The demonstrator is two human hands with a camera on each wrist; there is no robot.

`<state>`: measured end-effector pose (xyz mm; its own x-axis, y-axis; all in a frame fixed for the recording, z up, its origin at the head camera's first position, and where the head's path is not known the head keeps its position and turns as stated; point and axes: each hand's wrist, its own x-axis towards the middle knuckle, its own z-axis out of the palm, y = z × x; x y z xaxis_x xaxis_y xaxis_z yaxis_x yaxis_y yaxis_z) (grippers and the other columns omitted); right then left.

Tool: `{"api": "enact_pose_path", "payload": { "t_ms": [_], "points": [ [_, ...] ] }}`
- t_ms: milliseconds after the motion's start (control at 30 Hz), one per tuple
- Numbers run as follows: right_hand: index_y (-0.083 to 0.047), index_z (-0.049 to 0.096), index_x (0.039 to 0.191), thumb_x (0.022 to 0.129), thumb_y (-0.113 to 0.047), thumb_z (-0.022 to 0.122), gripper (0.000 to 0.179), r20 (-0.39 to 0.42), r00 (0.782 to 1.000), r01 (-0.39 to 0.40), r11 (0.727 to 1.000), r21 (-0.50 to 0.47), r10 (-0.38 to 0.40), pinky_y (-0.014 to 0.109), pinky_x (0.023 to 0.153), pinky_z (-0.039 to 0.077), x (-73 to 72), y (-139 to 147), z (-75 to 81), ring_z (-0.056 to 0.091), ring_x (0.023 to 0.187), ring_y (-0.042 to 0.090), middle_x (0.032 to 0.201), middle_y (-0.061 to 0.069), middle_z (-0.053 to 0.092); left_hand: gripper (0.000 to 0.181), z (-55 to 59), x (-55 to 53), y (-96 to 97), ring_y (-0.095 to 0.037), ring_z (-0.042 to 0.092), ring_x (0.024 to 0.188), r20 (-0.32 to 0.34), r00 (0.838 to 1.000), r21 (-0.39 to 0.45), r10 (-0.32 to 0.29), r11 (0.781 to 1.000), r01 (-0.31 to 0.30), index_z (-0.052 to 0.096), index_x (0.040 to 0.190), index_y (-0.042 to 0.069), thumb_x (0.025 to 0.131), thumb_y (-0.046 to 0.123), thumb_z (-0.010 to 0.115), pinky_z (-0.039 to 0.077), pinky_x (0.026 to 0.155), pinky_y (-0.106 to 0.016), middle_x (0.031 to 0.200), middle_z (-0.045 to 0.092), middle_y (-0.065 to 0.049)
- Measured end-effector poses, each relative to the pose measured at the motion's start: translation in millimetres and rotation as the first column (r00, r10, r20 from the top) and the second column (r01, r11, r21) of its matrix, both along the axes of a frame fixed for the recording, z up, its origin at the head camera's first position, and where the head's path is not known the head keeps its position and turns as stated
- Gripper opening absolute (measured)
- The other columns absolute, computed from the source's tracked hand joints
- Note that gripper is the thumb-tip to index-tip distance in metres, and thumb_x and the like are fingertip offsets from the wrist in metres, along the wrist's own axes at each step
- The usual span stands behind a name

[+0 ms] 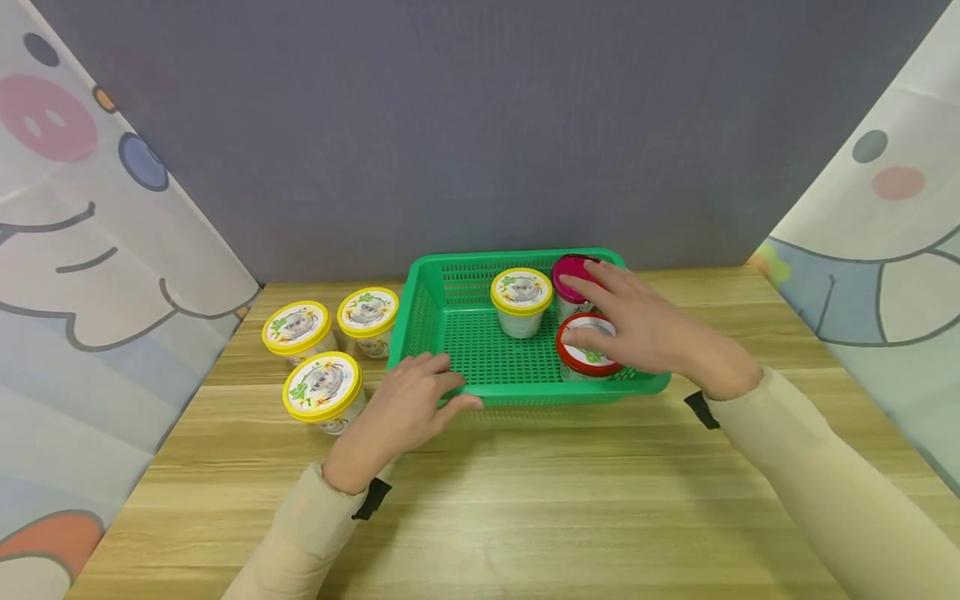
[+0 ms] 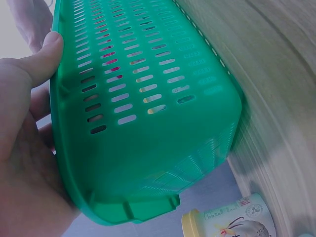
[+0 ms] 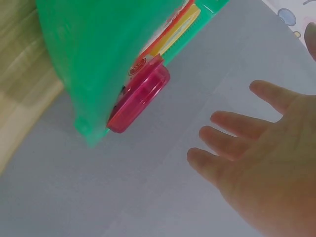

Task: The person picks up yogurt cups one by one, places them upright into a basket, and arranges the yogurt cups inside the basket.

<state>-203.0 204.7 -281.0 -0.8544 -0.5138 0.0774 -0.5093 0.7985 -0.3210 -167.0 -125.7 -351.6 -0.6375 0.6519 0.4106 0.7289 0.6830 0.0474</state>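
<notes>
My left hand [image 1: 408, 400] holds the front left rim of a green plastic basket [image 1: 525, 392]. In the left wrist view its thumb lies along the outside of the rim, with the other fingers partly hidden behind. My right hand [image 1: 645, 325] hovers with spread fingers over the basket's right end, holding nothing. Under its fingers stand a tub with a red-rimmed lid [image 1: 585, 360] and one with a magenta lid [image 1: 573, 268], both partly covered by the hand. A yellow-lidded tub [image 1: 521, 304] stands upright beside them in the basket.
Left of the basket, three yellow-lidded tubs stand close together on the wooden table [image 1: 540, 508]: a back-left tub [image 1: 297, 325], a back-right tub [image 1: 367, 312] and a front tub [image 1: 324, 390]. A grey wall panel [image 1: 465, 150] rises behind the basket; cartoon-printed cloths hang at both sides.
</notes>
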Motion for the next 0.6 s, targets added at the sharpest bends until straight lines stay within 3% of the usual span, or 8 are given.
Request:
{"api": "enact_pose_path", "payload": {
  "t_ms": [200,433,600],
  "points": [
    [-0.017,0.034,0.160,0.097,-0.056,0.060,0.078,0.014,1.000,0.019,1.000,-0.006,-0.019,0.063,0.118,0.016,10.9,5,-5.7,0.016,0.152,0.040,0.165,0.019,0.023,0.031,0.3,0.0,0.1,-0.014,0.039,0.062,-0.004,1.000,0.003,0.000,1.000,0.000,0.077,0.087,0.014,0.090,0.044,0.075,0.041,0.062,-0.032,0.071,0.040,0.006],
    [-0.017,0.041,0.156,0.096,-0.058,0.062,0.076,-0.002,1.000,0.023,0.999,-0.039,-0.024,0.060,0.111,0.033,22.1,10,-11.9,0.035,0.143,0.037,0.157,0.014,0.038,0.031,0.1,0.2,0.1,-0.014,0.038,0.062,-0.012,1.000,0.003,0.000,1.000,0.000,0.076,0.085,0.014,0.089,0.044,0.075,0.040,0.062,-0.031,0.070,0.039,0.006],
    [-0.017,0.046,0.153,0.096,-0.061,0.061,0.074,-0.002,1.000,0.019,0.999,-0.027,-0.019,0.059,0.108,0.038,31.1,12,-10.8,0.041,0.139,0.035,0.153,0.009,0.045,0.030,0.5,0.4,0.1,-0.014,0.038,0.062,-0.006,1.000,-0.002,0.003,1.000,-0.003,0.077,0.086,0.014,0.089,0.044,0.075,0.040,0.062,-0.031,0.070,0.039,0.006]
  ]
}}
